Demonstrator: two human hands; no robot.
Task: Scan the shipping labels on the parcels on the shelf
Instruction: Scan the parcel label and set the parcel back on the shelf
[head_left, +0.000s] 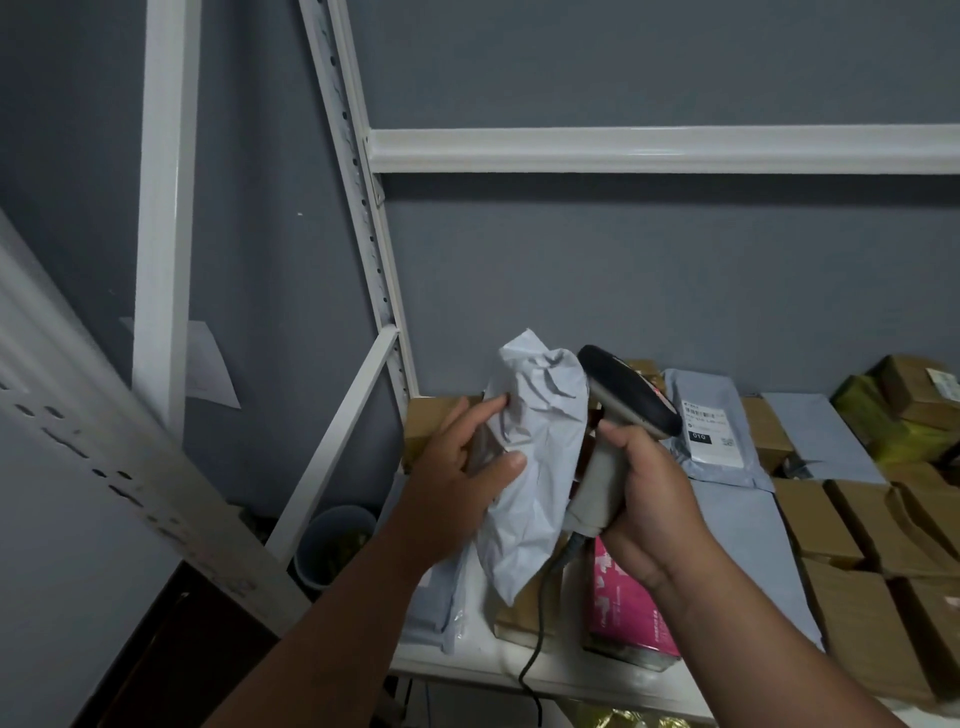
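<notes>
Both forearms reach in from below. Left hand (462, 478) grips a crumpled grey poly mailer (535, 467), thumb and fingers pinching its left edge, holding it upright above the shelf (519, 670). Right hand (644, 499) is wrapped around the handle of a corded barcode scanner (623, 415), whose dark head sits just beside the mailer. Farther right, a labelled grey parcel (711, 431) and brown cardboard boxes (841, 525) lie on the shelf.

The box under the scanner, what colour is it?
Bright pink box with white markings, seen in the head view.
</notes>
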